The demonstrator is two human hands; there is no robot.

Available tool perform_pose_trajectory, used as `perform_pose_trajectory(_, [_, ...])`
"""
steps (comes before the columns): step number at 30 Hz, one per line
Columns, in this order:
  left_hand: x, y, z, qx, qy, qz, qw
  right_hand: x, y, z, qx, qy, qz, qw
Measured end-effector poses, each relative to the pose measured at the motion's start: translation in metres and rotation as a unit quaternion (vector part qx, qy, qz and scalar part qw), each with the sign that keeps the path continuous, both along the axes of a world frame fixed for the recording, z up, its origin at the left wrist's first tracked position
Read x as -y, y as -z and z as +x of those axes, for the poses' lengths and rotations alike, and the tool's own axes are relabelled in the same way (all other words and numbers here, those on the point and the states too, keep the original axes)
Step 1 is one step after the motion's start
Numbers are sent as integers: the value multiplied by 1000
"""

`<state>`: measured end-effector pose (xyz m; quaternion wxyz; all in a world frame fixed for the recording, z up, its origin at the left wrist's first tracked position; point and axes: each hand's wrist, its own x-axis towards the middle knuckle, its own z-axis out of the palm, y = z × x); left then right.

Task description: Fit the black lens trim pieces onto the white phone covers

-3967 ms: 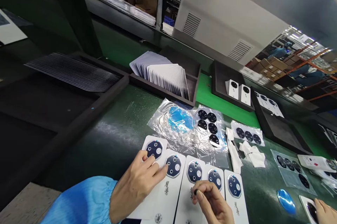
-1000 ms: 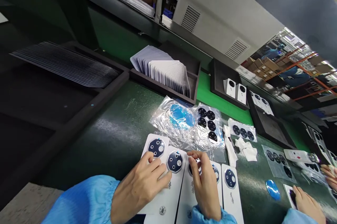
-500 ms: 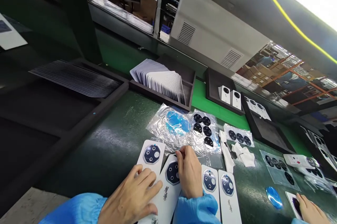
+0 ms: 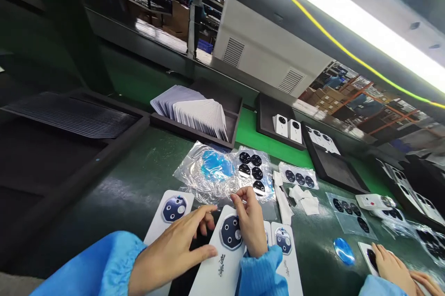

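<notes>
A white phone back cover (image 4: 220, 263) with a dark octagonal camera plate (image 4: 231, 232) and black script lies tilted between my hands. My right hand (image 4: 252, 222) is over its upper right edge, thumb and fingers pinched near the top corner; what lies between the fingertips is too small to make out. My left hand (image 4: 174, 249) is open, fingers stretched toward the cover and the thumb at its left edge. Another white cover (image 4: 170, 215) lies partly under my left hand. To the right, a similar cover (image 4: 288, 259) lies beside one mostly hidden by my right arm.
Clear film with a blue sheet (image 4: 217, 166) and a bag of black discs (image 4: 257, 166) lie beyond my hands. White cloths (image 4: 308, 201) are to the right. Black trays (image 4: 236, 124) with covers line the back. A co-worker's hand (image 4: 392, 263) touches a cover at right.
The view has shifted, so the bench things appear further left. My left hand has straightened its fingers and moved off the middle cover's face; a dark gap now separates the left and middle covers.
</notes>
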<state>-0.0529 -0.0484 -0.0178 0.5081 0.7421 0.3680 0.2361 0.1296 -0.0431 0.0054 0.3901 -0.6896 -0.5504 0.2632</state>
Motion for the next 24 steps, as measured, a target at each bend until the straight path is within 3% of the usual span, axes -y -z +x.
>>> perform_pose_trajectory(3, [-11, -13, 24, 80, 92, -198, 972, -1, -2, 15, -26, 20, 2, 999])
perform_pose_trajectory(7, [-14, -15, 49, 197, 108, -309, 924, 5, -5, 34, -55, 60, 26, 996])
perform_pose_trajectory(11, [-19, -3, 67, 253, 35, -335, 907, 20, 0, 51, -98, 123, 74, 985])
perform_pose_trajectory(16, [-32, 9, 81, 269, -5, -330, 905, 30, 22, 63, -165, 222, 112, 954])
perform_pose_trajectory(24, [-44, -1, 83, 244, -34, -318, 915, 34, 49, 90, -147, 230, 92, 958])
